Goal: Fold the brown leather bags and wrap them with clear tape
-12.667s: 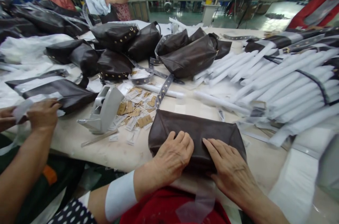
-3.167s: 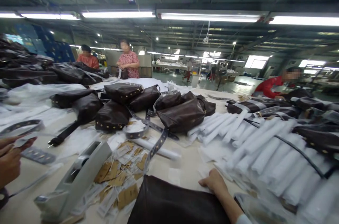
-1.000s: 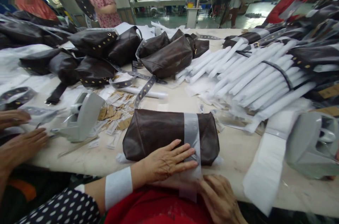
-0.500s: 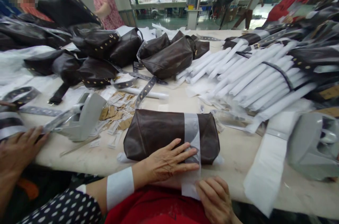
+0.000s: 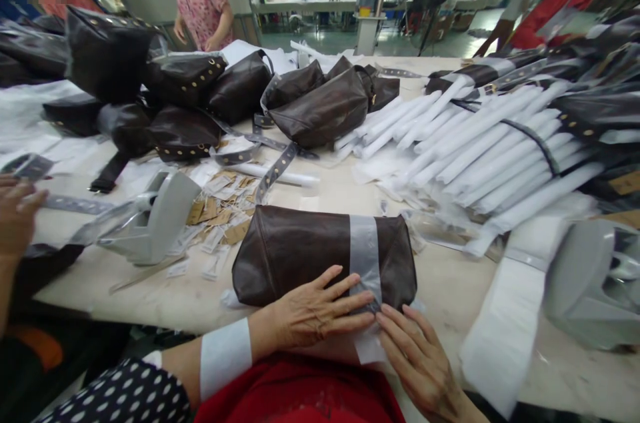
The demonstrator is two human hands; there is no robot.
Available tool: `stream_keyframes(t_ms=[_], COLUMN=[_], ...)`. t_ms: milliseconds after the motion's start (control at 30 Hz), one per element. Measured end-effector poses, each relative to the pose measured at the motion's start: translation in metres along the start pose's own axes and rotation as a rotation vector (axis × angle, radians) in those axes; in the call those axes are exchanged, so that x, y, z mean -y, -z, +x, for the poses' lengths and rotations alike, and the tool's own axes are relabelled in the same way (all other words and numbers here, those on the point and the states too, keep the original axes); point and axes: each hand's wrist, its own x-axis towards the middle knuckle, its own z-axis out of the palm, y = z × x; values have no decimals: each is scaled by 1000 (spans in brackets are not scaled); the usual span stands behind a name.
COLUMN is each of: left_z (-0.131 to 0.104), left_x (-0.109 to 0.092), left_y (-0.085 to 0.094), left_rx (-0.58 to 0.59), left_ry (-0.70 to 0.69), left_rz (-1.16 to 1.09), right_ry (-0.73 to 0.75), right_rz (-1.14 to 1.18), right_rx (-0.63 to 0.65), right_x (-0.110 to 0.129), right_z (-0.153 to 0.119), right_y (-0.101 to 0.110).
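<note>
A dark brown leather bag (image 5: 295, 249) lies on the table in front of me, with a translucent whitish strip (image 5: 364, 246) wrapped around it right of its middle. My left hand (image 5: 320, 309) rests flat on the bag's near side, fingers outstretched and their tips on the strip. Close beside it, my right hand (image 5: 420, 356) touches the bag's lower near edge with straight fingers. The strip's loose end hangs below the bag, between the two hands. A studded grey strap (image 5: 275, 173) extends behind the bag.
Tape dispensers stand to the left (image 5: 155, 216) and right (image 5: 590, 283). White paper rolls (image 5: 490, 143) are heaped at back right, brown bags (image 5: 320, 109) behind. Small tags (image 5: 220, 203) lie scattered. A co-worker's hand (image 5: 17, 216) is at far left; other people stand beyond the table.
My right hand has moved up from the strip's loose end to the bag's near edge, its fingers straightening. My left hand stays on the bag. The co-worker's hand at left has moved up and leftward.
</note>
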Motion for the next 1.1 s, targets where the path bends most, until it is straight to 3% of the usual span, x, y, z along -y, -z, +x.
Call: stream_keyframes(t_ms=[300,433,567,767,933,1100], left_z=[3,3,2,-2,-1,0], left_x=[-4,-4,-2,0,2,2], left_y=[-12,-15,-17,-16,-15,-15], left_rx=[-31,-42,-77,-111,-118,-121], left_ry=[30,41,49,50,45,24], left_rz=[42,64,63,-46,-97,-81], right_ry=[43,22,-92,-59,42,11], right_rz=[87,149,175,196,160,105], right_rx=[-35,-60,-76,-28,25,15], right_x=[23,8,-11,-20,-10,-1], right_z=[12,33,44,42,34,28], right_y=[0,6,6,3,9,12])
